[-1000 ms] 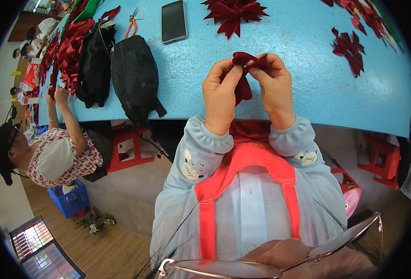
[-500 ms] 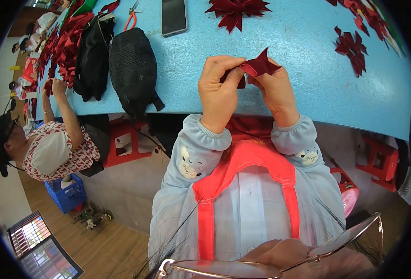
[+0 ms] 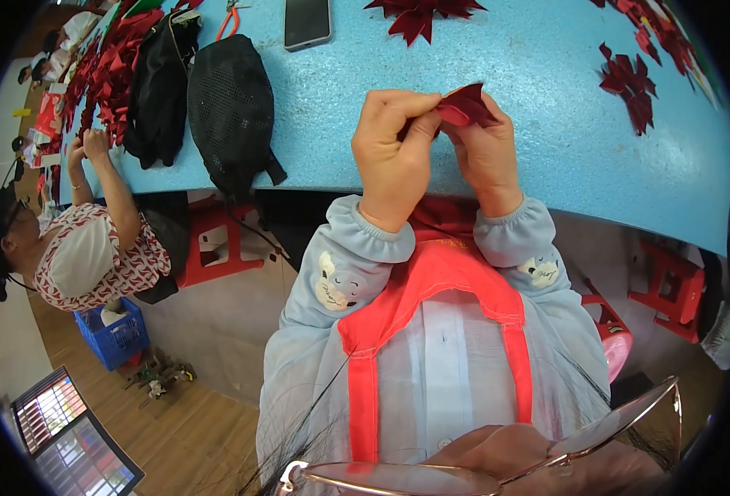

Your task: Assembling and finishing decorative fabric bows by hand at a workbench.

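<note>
Two bare hands up over the blue worktop (image 3: pixel 546 165), near its front edge, both at one dark red ribbon piece (image 3: pixel 464 107). Ribbon held clear of the surface, folded, one pointed corner turned up; its inner face shows brighter red.

Left hand (image 3: pixel 394 157): thumb and forefinger pinched together on the ribbon's left end, other fingers curled in behind, palm nearly closed. Right hand (image 3: pixel 489 161): half curled, closed on the ribbon's right side, thumb toward the left hand. Cloth covers some of those fingertips, so which of them press hardest is hard to say. Hands near each other, a narrow gap between the wrists.

Beyond, toward the worktop's far side: a dark red bow (image 3: pixel 414 16), many-pointed, lying flat; left of it a dark phone (image 3: pixel 308 23), then pliers (image 3: pixel 230 23) with orange-red handles. Toward the right edge, a smaller red bow (image 3: pixel 627 89).

Left of the hands, a black mesh bag (image 3: pixel 231 107) reaches the front edge, another black bag (image 3: pixel 158 95) just beside it. Farther left, a red ribbon heap (image 3: pixel 117 70); a co-worker (image 3: pixel 104 252) sits there, hands close together.
</note>
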Available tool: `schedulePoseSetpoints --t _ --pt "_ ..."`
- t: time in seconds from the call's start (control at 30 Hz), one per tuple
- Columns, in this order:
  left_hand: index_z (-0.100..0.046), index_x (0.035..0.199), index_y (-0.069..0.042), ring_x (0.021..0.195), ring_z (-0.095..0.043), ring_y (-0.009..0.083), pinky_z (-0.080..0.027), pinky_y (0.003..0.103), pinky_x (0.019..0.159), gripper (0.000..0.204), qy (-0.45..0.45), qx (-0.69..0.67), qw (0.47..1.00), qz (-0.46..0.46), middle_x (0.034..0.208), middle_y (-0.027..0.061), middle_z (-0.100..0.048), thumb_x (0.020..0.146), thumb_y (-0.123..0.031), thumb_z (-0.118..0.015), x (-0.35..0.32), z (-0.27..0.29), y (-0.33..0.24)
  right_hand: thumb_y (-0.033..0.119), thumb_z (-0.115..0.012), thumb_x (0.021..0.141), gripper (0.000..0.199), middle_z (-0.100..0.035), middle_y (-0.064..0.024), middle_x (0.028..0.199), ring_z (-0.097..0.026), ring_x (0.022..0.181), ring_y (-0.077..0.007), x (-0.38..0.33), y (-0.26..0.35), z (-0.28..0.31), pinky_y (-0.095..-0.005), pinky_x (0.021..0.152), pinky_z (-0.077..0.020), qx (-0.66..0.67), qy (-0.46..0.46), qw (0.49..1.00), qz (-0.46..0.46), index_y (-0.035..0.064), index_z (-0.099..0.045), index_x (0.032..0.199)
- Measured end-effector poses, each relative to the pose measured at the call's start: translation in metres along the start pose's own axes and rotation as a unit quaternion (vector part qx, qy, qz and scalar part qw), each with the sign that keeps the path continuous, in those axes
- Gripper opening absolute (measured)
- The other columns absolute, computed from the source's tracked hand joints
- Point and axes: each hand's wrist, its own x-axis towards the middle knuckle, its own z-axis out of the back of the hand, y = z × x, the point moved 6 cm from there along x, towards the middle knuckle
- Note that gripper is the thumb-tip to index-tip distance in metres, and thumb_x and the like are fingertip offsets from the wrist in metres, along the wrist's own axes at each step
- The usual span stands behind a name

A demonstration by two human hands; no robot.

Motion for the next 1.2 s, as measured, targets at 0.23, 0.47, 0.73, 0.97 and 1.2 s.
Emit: schedulePoseSetpoints --t 0.23,0.47,0.73,0.97,1.2 --pt "-0.067 0.091 -0.001 0.077 -0.058 0.012 -0.049 0.023 0.066 0.011 0.001 -0.053 0.997 0.049 0.093 0.0047 -0.056 0.082 0.005 -0.064 -0.001 0.002 0.009 0.003 -0.059 0.087 0.015 -0.063 -0.005 0.098 -0.061 0.088 -0.0156 -0.002 0.006 -0.004 -0.0293 0.076 -0.0521 -0.045 0.027 0.999 0.008 0.0042 -0.06 0.102" --pt "-0.066 0.096 0.001 0.076 -0.06 0.0128 -0.049 0.023 0.068 0.014 -0.033 -0.259 0.924 0.278 0.09 0.0058 -0.064 0.082 0.004 -0.064 -0.002 -0.004 0.035 0.005 -0.061 0.088 0.014 -0.063 -0.0052 0.097 -0.061 0.086 -0.0156 -0.004 -0.007 0.006 -0.0298 0.075 -0.0521 0.099 -0.063 0.991 -0.063 0.0043 -0.06 0.101" --pt "-0.067 0.095 0.001 0.071 -0.06 0.0112 -0.048 0.023 0.063 0.013 0.009 -0.207 0.938 0.278 0.089 0.0051 -0.064 0.082 0.003 -0.064 0.001 -0.001 0.037 0.004 -0.062 0.087 0.011 -0.062 -0.0033 0.086 -0.057 0.074 -0.0109 -0.001 0.004 0.012 -0.0234 0.065 -0.0459 0.068 0.003 0.98 -0.188 0.0034 -0.06 0.098" --pt "-0.069 0.087 0.0 0.063 -0.057 0.0104 -0.047 0.022 0.052 0.008 0.055 -0.038 0.991 0.117 0.086 0.0034 -0.054 0.081 0.004 -0.065 0.005 -0.005 0.009 0.004 -0.062 0.085 0.015 -0.061 -0.0023 0.083 -0.055 0.073 -0.01 0.0 0.009 0.017 -0.022 0.065 -0.0446 -0.096 0.046 0.992 -0.061 0.001 -0.06 0.099" --pt "-0.068 0.087 0.0 0.06 -0.057 0.0105 -0.045 0.023 0.049 0.008 0.033 -0.023 0.996 0.079 0.086 0.0038 -0.055 0.081 0.004 -0.064 0.006 -0.005 0.004 0.001 -0.061 0.084 0.012 -0.062 -0.0026 0.085 -0.057 0.076 -0.0103 -0.011 0.02 -0.002 -0.023 0.067 -0.0465 -0.051 -0.007 0.997 -0.049 0.0004 -0.061 0.097"
